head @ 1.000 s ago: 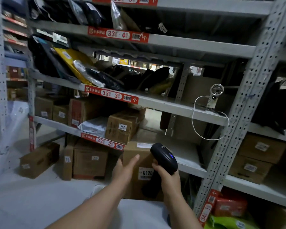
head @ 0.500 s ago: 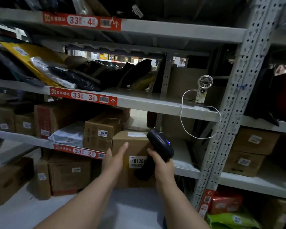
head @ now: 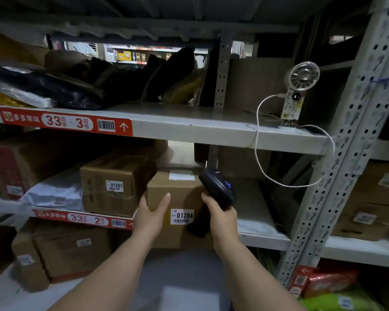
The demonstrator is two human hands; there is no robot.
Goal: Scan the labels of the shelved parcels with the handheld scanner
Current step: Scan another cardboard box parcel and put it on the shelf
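My right hand (head: 221, 217) grips the black handheld scanner (head: 218, 189), whose head points at the shelf and shows a small blue light. Straight ahead, a brown cardboard parcel (head: 180, 194) stands at the front of shelf 33-2, with a white label reading 01204 (head: 182, 216) on its front. My left hand (head: 152, 214) lies flat and open against the parcel's left front face. To its left sits another box labelled 01201 (head: 115, 185) and a silver mailer bag (head: 54, 194).
Shelf 33-3 (head: 189, 126) above holds dark and yellow mailer bags. A small fan (head: 301, 86) with a white cable stands at its right end by the perforated upright (head: 346, 158). More boxes sit on the right bay (head: 373, 209) and on the floor (head: 70, 250).
The view has closed in on shelf 33-2. My left hand has moved forward onto the 01204 parcel's face. The scanner stays raised beside the parcel's right edge.
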